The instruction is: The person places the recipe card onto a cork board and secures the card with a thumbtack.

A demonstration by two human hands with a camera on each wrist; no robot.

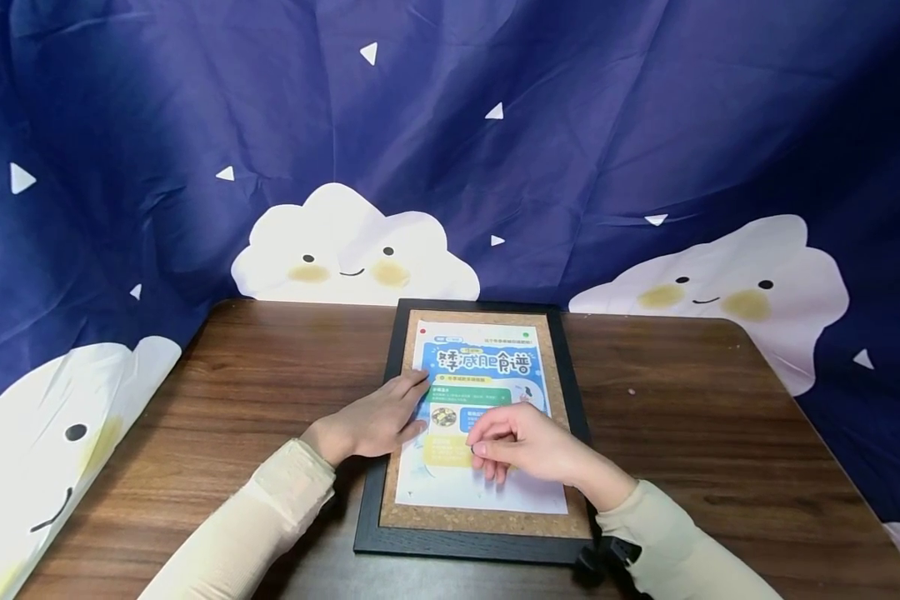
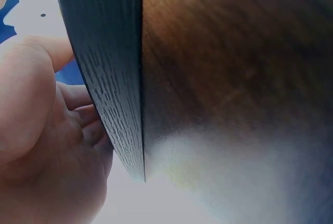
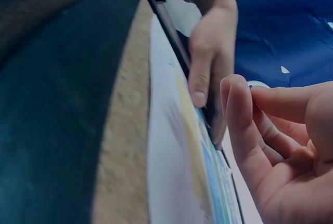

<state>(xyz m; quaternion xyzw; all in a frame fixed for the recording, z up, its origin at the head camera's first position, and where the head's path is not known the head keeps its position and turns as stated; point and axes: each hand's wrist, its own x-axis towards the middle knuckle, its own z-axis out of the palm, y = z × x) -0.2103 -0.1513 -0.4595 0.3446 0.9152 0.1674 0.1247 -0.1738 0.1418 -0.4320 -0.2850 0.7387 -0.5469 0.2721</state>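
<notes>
Two hands are seen at a framed board (image 1: pixel 476 544), which is laid on a wooden table (image 1: pixel 690 425) with its top edge close to the backdrop (image 1: pixel 450 125). A poster (image 1: pixel 465 396) is placed on the cork, and a strip of cork is left bare between its lower edge and the frame's bottom bar. Its top left corner is marked by a red pin (image 1: pixel 422 332), its top right by a green pin (image 1: pixel 526 335).

The left hand (image 1: pixel 382 417) is laid over the frame's left bar, fingers extended across the poster's left edge. By the right hand (image 1: pixel 528 442), raised above the poster's lower half, a small blue piece (image 3: pixel 251 87) is pinched between thumb and fingertip; most of it is hidden. A gap is seen between that pinch and the poster. The frame's lower right corner is partly covered by black wrist gear (image 1: pixel 607 560). Table surface is left in view along both sides of the board.
</notes>
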